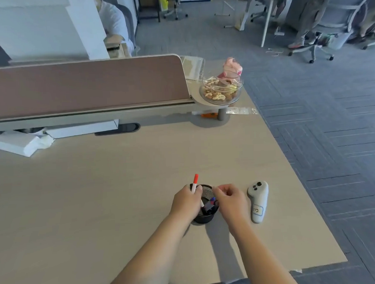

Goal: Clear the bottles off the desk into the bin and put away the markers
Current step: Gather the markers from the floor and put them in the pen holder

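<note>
The cup (205, 218), black mesh, stands near the desk's (119, 187) near edge, towards its right side, and both hands crowd it so that only its far inner wall and its base show. The left hand (186, 203) covers the cup's left wall, fingers curled round a marker (195, 181). The marker's red cap sticks up above the knuckles, tilted slightly left, its white barrel passes through the fist, and its lower end shows again inside the cup, below the rim. The right hand (229, 201) sits at the cup's right rim with fingers curled in and thumb close to forefinger. Whether they pinch the rim, hold something small or hold nothing, I cannot tell.

Dark and blue markers (211, 202) lie inside the cup, half hidden between the hands, too blurred to count.

A white controller (259, 201) lies just right of the right hand, apart from it. At the far right corner a glass bowl (222, 91) of nuts sits on a small round shelf. White boxes (21, 142) lie at the far left, cut off by the frame.
</note>
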Available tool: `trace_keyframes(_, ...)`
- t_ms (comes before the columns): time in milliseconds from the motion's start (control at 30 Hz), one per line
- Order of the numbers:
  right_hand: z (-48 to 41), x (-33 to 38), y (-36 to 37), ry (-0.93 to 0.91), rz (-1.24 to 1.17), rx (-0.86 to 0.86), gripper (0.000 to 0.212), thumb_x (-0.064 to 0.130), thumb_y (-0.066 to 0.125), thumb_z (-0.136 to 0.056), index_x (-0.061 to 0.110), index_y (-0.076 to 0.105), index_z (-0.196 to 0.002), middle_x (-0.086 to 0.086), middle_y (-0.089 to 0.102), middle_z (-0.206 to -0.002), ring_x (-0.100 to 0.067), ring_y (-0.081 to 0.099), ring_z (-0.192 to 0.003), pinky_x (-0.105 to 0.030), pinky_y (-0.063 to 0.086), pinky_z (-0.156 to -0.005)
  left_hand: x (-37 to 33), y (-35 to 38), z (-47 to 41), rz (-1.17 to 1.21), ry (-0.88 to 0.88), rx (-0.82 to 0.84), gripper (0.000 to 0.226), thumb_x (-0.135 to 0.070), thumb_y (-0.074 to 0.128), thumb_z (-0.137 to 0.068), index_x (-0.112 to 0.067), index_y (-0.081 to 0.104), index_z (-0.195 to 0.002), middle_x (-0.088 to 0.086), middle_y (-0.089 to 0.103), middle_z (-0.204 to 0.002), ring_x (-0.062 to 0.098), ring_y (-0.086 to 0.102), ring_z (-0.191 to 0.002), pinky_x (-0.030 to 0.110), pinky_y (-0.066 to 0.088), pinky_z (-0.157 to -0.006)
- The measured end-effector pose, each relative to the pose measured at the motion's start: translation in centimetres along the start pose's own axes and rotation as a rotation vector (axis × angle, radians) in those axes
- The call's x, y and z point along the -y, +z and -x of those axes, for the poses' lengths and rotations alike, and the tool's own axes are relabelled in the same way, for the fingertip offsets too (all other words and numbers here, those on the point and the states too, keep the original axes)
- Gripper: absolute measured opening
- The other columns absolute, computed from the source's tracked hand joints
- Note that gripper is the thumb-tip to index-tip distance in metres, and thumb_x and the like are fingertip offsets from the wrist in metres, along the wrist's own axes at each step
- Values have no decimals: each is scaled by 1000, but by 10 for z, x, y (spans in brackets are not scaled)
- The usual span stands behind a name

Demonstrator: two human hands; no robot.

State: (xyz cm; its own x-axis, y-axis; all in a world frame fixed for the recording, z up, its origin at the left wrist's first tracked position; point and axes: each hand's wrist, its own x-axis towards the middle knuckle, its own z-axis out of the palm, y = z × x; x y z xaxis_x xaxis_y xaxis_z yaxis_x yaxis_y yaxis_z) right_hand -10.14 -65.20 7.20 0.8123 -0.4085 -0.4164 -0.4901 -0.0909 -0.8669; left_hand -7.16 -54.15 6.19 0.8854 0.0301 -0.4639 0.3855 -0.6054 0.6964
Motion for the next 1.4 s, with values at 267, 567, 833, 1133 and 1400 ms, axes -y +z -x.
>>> trace_keyframes(267, -7, 8, -8, -72, -42, 15, 12, 14, 55, -89, 13, 64, -82, 2, 60, -72, -15, 56, -62, -24, 45, -57, 0, 1, 0, 9, 20, 3, 27, -39, 43, -96, -18, 51, -82, 3, 61, -78, 21, 54, -74, 27, 36, -58)
trace_keyframes(567, -9, 7, -10, -99, -35, 31, 12, 15, 54, -88, 16, 64, -81, 1, 61, -70, -17, 56, -62, -27, 43, -51, -6, -2, 4, 209, -38, -87, 14, -27, 46, -94, -16, 54, -92, 2, 63, -92, 17, 63, -69, 20, 41, -57)
trace_keyframes(833, -33, -106, -32, 128, 670, -115, 56, 39, 34, -97, 32, 17, -150, -22, 3, -157, -36, 3, -145, -47, 10, -118, 32, 0, 2, 284, -89, -125, 17, -31, 47, -92, -22, 53, -79, 2, 62, -83, 23, 53, -72, 32, 44, -70)
trace_keyframes(1133, -32, -150, -34, -137, 691, -156, 44, 31, 54, -92, 24, 50, -135, -14, 22, -152, -33, 22, -140, -42, 27, -113, 39, 13, 2, 305, -71, -142, 15, -25, 48, -96, -14, 57, -92, -1, 54, -66, 13, 48, -53, 28, 37, -53)
trace_keyframes(1400, -25, -116, -20, -57, 439, -241, 14, 27, 46, -97, 18, 52, -88, 0, 56, -83, -23, 53, -78, -30, 40, -60, 46, 7, -1, 300, -73, -83, 12, -24, 49, -96, -16, 57, -91, 1, 54, -69, 12, 49, -54, 27, 38, -54)
